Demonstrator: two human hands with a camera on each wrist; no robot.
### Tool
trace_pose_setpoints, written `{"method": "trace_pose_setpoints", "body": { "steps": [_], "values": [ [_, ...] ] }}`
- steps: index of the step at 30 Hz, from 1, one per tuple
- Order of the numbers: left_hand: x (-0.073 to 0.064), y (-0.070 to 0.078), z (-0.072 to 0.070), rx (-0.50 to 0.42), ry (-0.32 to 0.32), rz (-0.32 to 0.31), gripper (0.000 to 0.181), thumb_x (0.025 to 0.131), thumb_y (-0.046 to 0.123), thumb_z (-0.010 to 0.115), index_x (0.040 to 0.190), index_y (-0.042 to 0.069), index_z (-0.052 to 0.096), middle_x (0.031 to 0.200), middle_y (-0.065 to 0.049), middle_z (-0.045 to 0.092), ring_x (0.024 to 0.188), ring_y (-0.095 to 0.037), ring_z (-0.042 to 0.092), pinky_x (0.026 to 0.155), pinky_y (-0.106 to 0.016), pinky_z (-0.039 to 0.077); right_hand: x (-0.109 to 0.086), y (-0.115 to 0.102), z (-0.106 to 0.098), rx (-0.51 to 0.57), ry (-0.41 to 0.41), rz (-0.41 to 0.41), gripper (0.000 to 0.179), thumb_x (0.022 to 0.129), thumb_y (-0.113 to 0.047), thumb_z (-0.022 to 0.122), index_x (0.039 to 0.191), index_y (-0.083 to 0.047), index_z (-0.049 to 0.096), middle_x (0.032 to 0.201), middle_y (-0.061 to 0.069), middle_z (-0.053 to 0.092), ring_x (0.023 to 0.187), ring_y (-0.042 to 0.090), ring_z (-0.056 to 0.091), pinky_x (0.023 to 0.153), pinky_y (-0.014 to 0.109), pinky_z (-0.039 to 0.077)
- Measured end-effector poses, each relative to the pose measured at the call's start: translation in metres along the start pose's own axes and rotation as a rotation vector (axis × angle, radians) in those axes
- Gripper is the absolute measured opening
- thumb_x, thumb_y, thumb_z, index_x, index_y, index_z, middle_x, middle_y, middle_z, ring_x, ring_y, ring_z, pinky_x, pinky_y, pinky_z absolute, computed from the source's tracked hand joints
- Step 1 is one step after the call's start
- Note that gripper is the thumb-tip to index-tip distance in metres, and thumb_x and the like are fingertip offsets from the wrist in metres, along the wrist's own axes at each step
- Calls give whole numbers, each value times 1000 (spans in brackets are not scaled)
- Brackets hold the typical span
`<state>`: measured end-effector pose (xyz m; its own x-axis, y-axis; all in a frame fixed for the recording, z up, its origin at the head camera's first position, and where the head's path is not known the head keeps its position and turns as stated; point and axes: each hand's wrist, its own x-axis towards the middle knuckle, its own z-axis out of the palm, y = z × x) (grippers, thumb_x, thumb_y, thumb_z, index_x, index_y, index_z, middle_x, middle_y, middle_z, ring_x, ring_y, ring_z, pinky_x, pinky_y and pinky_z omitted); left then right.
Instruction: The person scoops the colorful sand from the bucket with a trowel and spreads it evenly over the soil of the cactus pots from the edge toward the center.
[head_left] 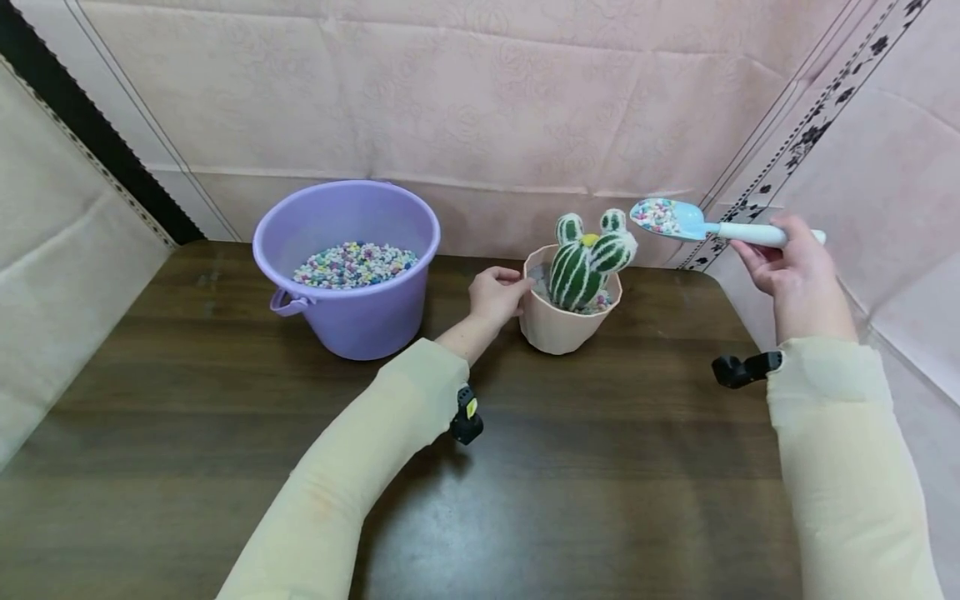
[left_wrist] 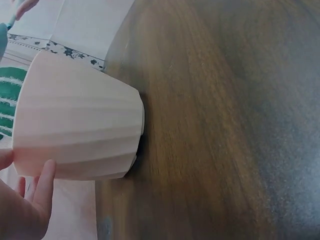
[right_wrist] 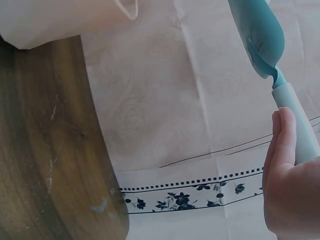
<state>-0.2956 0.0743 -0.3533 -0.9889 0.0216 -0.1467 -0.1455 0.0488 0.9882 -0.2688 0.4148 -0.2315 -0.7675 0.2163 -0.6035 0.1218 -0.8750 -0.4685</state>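
A cream flower pot [head_left: 558, 332] with ribbed sides stands on the table, holding a green-and-white striped cactus [head_left: 576, 275] with a yellow flower. Some colourful pebbles [head_left: 602, 302] lie at the cactus's base. My left hand [head_left: 498, 295] pinches the pot's left rim; in the left wrist view a finger [left_wrist: 47, 180] lies along the outer wall. To the right, my right hand [head_left: 801, 265] grips the pale handle of a light blue trowel [head_left: 686, 220]. Its scoop is raised, near level, beside the cactus's right side and loaded with multicoloured pebbles [head_left: 657, 215].
A purple bucket [head_left: 363, 321] partly filled with colourful pebbles [head_left: 354, 265] stands left of my left hand. The dark wooden table [head_left: 570, 492] ends at pale patterned cloth [head_left: 480, 100] behind and on both sides.
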Motion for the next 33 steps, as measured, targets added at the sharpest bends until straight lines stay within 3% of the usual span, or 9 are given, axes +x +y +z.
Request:
{"method": "trace_pose_setpoints", "body": {
  "steps": [8,16,22,29,33],
  "values": [
    [3,-1,-9,2,54,-4,36,85,20,69,112,-1,60,108,-15,65,94,-30,66,81,-43,57,7,3,-8,-48,-17,16,21,85,-8,66,93,-18,50,84,17,62,88,27,68,86,38,56],
    [-7,-2,-6,-18,-7,0,36,81,19,73,110,1,60,108,-15,67,84,-14,62,78,-40,59,12,5,-14,-70,-44,67,20,84,-6,67,96,-13,53,84,18,63,89,25,67,85,39,56],
    [-1,-4,-7,-66,10,7,31,82,14,70,109,-1,61,104,-17,65,80,-14,60,81,-44,57,15,11,-12,-129,-60,69,12,87,-6,63,91,-9,52,78,21,62,84,27,68,81,40,58],
    [6,-4,-10,-39,90,35,24,84,17,69,103,2,67,95,-12,67,68,-8,58,75,-40,59,17,18,-10,-191,-71,54,12,88,-6,61,93,-10,51,74,23,61,80,30,68,76,43,59],
    [4,0,-10,-33,62,38,26,84,16,69,105,1,66,100,-14,68,68,-9,59,75,-38,59,16,21,-10,-222,-72,34,12,88,-7,62,95,-11,52,72,21,62,76,31,69,79,41,58]
  ]
}}
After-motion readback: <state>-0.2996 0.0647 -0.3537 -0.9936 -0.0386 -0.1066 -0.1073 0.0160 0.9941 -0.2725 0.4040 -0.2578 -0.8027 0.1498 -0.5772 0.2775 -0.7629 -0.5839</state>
